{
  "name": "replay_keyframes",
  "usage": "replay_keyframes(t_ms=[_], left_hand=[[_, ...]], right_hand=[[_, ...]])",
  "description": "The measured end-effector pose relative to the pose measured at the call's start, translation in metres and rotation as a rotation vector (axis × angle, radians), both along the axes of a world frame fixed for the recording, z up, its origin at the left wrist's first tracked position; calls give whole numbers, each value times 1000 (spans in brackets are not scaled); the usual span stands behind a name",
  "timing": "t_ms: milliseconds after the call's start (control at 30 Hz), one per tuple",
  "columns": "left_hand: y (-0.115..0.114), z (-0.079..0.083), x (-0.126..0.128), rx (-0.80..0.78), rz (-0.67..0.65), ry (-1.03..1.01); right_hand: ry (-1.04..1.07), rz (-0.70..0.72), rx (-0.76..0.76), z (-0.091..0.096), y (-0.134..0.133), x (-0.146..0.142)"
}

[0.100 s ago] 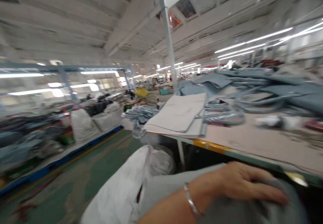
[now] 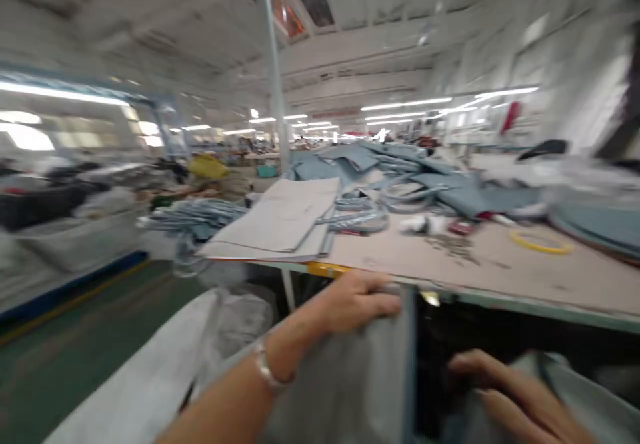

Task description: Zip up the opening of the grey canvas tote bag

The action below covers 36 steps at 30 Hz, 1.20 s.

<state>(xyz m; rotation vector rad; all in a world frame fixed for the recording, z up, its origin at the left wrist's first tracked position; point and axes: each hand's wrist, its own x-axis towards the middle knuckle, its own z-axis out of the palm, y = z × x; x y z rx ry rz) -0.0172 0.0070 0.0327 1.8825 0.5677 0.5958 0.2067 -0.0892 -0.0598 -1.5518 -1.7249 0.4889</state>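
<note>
Laying the left hand [image 2: 357, 303], fingers bent, upon the top of grey material [image 2: 345, 377] in front of the table [image 2: 505, 277]; cannot tell if clenched on it. Holding the right hand [image 2: 520, 397] half curled before the table's dark underside; too blurred to tell any grasp.

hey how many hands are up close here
2: the left hand on the grey material near the table, the right hand at lower right. No others show nearby.

a head-worn camera looks forward — slightly down — across the nearby table [image 2: 500, 284].
</note>
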Motion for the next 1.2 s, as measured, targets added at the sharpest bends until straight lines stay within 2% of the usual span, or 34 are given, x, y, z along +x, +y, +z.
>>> replay_keyframes(t_ms=[67, 100, 200, 267, 467, 533, 600, 733, 867, 1000, 1100, 1200], left_hand=[[14, 18, -14, 5, -51, -61], [21, 24, -20, -55, -55, -26], [31, 29, -24, -260, -26, 17], [30, 15, -14, -332, -28, 25], [25, -65, 43, -315, -106, 133], [25, -77, 53, -326, -133, 135], [24, -78, 56, -325, -143, 136], [26, -62, 51, -266, -117, 176], [42, -46, 50, -178, -19, 238], [67, -44, 58, -279, -41, 242], [74, -54, 66, -346, -57, 232], [71, -66, 73, -440, -52, 212]], right_hand=[[5, 113, -139, 11, -28, 24], [26, 178, -191, 14, -33, 31], [55, 226, -204, 13, -28, 39], [62, 178, -186, 8, -20, 42], [203, 14, -193, -3, -19, 51], [319, -30, -182, -5, -21, 54], [431, -59, -170, -6, -21, 57], [475, -50, -202, 7, -13, 62], [245, -10, -177, 44, 1, 60], [-117, 16, -133, 76, 23, 52], [-191, 49, -148, 78, 41, 52], [-158, 90, -158, 64, 54, 57]])
